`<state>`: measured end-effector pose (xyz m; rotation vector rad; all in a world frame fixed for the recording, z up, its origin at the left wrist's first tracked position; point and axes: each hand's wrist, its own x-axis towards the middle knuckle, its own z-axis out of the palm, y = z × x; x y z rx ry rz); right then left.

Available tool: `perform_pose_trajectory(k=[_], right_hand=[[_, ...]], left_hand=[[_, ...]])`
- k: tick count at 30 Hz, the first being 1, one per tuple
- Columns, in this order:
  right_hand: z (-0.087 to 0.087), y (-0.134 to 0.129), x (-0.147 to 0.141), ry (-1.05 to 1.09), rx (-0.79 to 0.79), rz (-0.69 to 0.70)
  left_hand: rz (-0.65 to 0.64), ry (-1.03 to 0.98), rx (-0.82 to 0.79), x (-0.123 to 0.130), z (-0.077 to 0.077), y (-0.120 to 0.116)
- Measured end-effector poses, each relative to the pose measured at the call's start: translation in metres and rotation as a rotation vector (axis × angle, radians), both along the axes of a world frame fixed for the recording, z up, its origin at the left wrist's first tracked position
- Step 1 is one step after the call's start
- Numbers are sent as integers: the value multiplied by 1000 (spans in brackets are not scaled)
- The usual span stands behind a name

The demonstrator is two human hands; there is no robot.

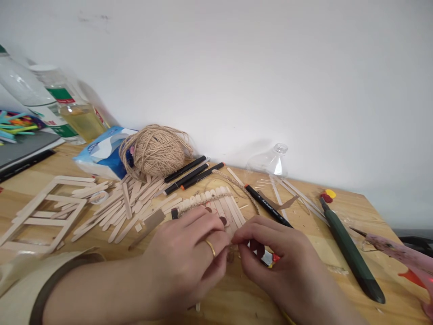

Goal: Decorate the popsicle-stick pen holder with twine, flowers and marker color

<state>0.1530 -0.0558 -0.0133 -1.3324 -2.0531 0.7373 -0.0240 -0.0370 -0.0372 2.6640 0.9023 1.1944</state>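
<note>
My left hand [192, 257], with a gold ring, lies over the near part of a row of craft sticks [221, 205] laid side by side. Its fingers are bent and pressed together; what they pinch is hidden. My right hand [274, 253] meets it at the fingertips, thumb and forefinger pinched on something too small to make out. A braided cord [238, 183] runs along the far side of the stick panel and curves to the right. Behind the right fingers a small silver and red object [268, 258] partly shows.
Loose sticks [125, 207] and a stick frame [50, 212] lie left. A twine ball [158, 151], tissue pack [104, 151] and bottles [81, 117] stand behind. Black markers [267, 205], a cut clear bottle top [274, 160], a green-handled tool [353, 257] and a pink glue gun [395, 250] are right.
</note>
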Motion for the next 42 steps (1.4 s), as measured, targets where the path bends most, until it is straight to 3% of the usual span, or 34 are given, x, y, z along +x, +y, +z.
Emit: perform_pose_trajectory(k=[11,19,26,37,42], right_hand=[[3,7,0,-37,80,72],[-1,7,2,-104,185,131],[-3,6,4,-149,170,141],[6,12,22,-39,155,62],[7,11,24,-56,30,153]], left_hand=[[-150,-113,44,-3,-4,1],[-168,-87,98,-8,-5,2],[-207,-53,136,-8,-11,4],[-124,-83,212,-4,-14,-1],[-37,-14,212,-4,-23,-8]])
